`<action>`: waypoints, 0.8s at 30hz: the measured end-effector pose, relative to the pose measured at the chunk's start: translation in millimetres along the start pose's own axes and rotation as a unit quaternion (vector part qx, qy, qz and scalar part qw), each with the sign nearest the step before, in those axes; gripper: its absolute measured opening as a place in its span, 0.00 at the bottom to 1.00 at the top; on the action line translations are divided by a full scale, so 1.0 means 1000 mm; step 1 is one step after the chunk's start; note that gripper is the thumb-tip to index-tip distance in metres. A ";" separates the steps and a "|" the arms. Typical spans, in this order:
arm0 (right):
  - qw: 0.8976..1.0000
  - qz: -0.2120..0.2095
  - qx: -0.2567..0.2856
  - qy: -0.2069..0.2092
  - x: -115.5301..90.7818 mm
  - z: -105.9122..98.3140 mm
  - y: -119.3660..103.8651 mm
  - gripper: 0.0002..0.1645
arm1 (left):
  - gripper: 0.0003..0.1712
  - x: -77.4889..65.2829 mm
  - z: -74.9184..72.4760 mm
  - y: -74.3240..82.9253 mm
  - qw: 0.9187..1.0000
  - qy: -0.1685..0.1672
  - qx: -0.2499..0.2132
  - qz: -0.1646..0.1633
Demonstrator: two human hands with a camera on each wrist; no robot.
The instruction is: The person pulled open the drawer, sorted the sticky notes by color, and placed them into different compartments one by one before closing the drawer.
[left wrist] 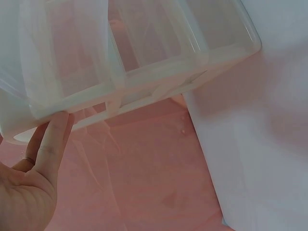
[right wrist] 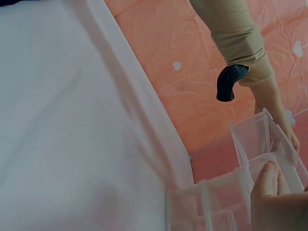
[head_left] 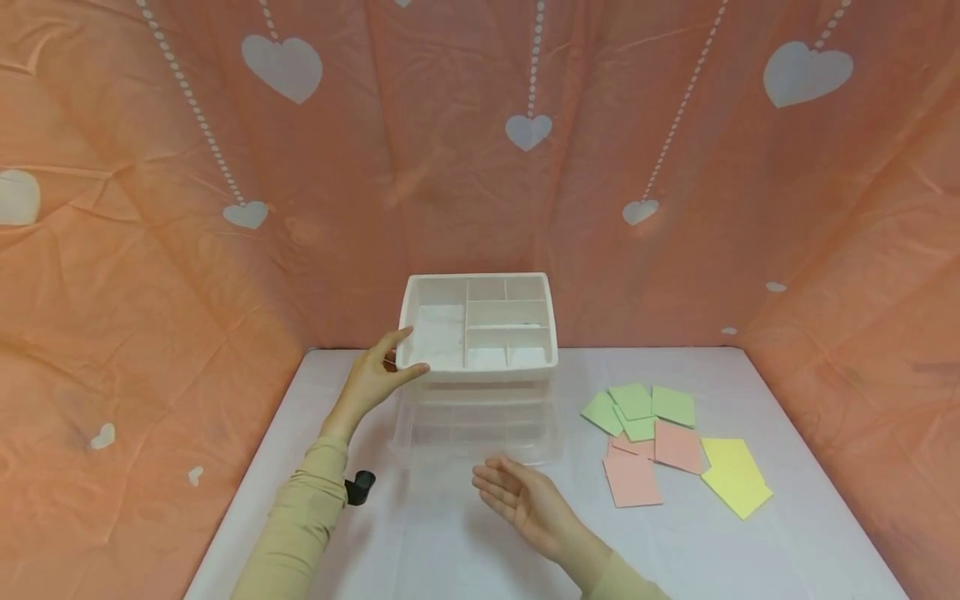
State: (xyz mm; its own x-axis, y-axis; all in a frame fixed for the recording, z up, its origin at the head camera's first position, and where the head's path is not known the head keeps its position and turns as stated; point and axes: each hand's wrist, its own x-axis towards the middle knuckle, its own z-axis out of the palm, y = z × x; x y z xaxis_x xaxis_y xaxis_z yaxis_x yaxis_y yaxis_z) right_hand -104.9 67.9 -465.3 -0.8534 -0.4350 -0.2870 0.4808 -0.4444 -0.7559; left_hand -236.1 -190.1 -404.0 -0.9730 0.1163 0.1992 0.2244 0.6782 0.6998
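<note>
A white plastic drawer organizer with a compartmented top stands at the back middle of the table. My left hand holds its top left corner, thumb along the front rim and fingers at the side. In the left wrist view, the fingers of the left hand press against the organizer's frame. A clear drawer juts from the organizer's front in the right wrist view. My right hand is held in front of the organizer, fingers extended and palm turned left, holding nothing.
Right of the organizer lie green paper squares, pink paper squares and yellow paper squares, partly overlapping. An orange cloth with white hearts hangs behind and at both sides of the white table.
</note>
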 end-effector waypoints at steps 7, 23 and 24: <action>1.000 0.007 -0.011 -0.001 -0.003 -0.001 0.001 0.25 | 0.43 0.001 0.000 0.000 1.000 -0.002 0.002 -0.007; 0.997 0.013 -0.074 0.010 -0.006 -0.004 -0.002 0.24 | 0.43 0.000 0.001 0.000 1.000 -0.006 -0.001 -0.010; 0.996 0.011 -0.086 0.010 -0.006 -0.003 -0.002 0.24 | 0.43 0.000 0.001 0.000 1.000 -0.006 0.000 -0.009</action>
State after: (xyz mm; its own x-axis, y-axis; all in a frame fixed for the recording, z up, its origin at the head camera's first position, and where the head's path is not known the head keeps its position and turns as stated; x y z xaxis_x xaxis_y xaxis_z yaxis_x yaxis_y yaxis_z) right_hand -101.2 74.3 -463.5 -0.8473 -0.4271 -0.3156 0.4598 -0.2926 -0.8384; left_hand -236.5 -189.2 -404.2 -0.9775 0.1130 0.1782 0.2069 0.6796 0.7038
